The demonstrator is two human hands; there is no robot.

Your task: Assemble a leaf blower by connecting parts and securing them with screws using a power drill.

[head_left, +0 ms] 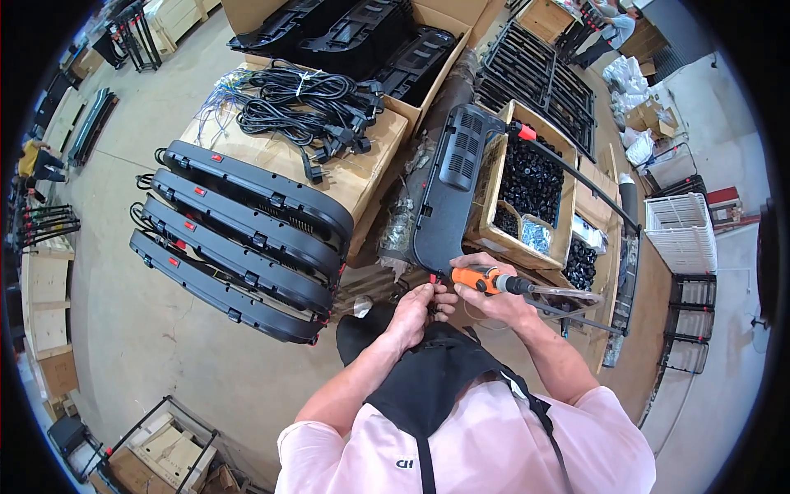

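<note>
Here, left to right: the left hand (414, 313) pinches something small and red at the near end of the long black panel (451, 185); the right hand (485, 298) grips an orange driver (487, 281). The panel looks stiff, light plastic, best steadied by its edges.

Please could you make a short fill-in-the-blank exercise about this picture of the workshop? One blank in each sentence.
1. The right hand holds a power screwdriver with an ____ body.
2. The left hand pinches something small at the near end of the long ____ plastic panel.
3. Left of the person, ____ finished panels lie side by side.
4. A bundle of black ____ lies on the cardboard box behind them.

Missing words: orange; black; four; cables
</note>
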